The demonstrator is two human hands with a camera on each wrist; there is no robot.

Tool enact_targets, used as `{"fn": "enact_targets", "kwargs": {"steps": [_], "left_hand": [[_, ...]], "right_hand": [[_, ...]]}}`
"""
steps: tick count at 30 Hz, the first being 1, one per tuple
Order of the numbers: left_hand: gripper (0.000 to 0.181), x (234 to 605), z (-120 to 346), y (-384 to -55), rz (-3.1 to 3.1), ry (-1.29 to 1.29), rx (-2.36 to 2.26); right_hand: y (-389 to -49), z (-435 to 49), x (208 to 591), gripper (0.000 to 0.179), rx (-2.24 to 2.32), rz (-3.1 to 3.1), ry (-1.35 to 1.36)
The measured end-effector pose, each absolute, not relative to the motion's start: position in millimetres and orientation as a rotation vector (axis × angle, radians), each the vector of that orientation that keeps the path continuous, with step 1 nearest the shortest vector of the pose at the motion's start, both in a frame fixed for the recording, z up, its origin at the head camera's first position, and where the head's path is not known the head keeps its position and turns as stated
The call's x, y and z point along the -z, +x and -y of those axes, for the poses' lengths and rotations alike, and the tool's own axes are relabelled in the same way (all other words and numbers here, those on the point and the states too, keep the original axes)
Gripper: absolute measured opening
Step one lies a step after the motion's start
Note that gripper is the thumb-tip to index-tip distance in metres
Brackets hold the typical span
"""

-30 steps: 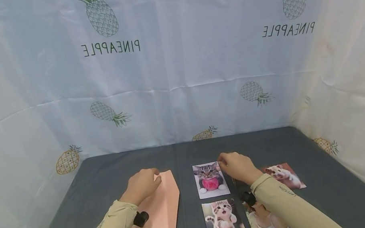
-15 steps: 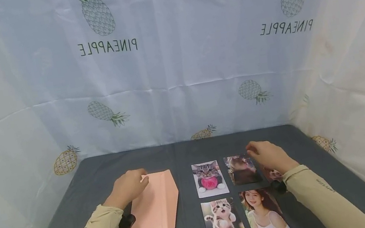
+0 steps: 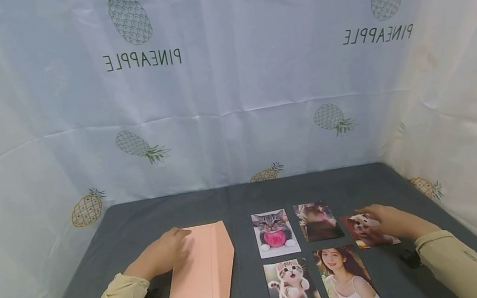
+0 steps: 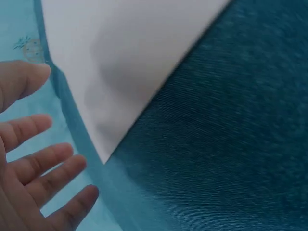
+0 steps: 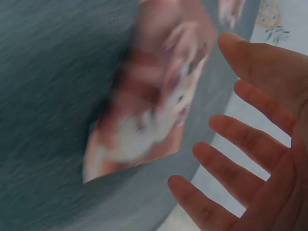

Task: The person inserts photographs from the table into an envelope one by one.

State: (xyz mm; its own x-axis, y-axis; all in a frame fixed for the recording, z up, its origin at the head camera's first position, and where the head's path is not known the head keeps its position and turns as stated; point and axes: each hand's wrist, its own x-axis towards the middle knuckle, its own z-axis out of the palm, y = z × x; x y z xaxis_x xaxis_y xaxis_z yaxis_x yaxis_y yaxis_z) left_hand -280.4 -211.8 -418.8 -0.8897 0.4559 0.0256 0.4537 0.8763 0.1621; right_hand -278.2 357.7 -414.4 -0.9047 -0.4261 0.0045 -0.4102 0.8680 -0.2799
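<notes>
My left hand [image 3: 163, 253], fingers spread, hovers over the left edge of a pink envelope [image 3: 209, 271] with its flap side to the right. In the left wrist view the envelope [image 4: 120, 62] looks pale, and the straight fingers stand apart from its corner. At the far right, my right hand [image 3: 395, 221] is over a reddish-brown hamster photo [image 3: 362, 233], covering part of it in the head view. The right wrist view shows this photo [image 5: 149, 110] blurred, with the thumb and loosely extended fingers beside it, holding nothing.
Left of the hamster photo lie several others: a cat with a pink ball [image 3: 275, 235], a dark brown furry picture [image 3: 321, 225], a leaping kitten [image 3: 293, 294] and a person in a white top [image 3: 348, 284]. A pineapple-print curtain [image 3: 226, 76] encloses the dark tabletop [image 3: 229, 204].
My right hand has moved rightward from beside the cat photo, past the dark brown picture, to the hamster photo. My left hand has drawn leftward across the envelope. The photos stay in place.
</notes>
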Motion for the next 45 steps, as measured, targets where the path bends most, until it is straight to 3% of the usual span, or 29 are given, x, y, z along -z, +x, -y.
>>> {"fn": "enact_targets", "kwargs": {"steps": [13,22,45], "left_hand": [[0.073,425.4,217.6,-276.7,-2.837,0.661,-0.415],[0.091,428.1,224.7,-273.9,-2.663,0.623,-0.488],[0.09,426.2,225.1,-275.9,-2.64,0.673,-0.482]], "right_hand": [[-270.3,-380.7,434.6,0.065,0.477,-2.994,-0.716],[-270.3,-381.2,438.9,0.063,0.465,-2.985,-0.701],[-273.0,-377.0,438.6,0.053,0.421,-2.973,-0.706]]}}
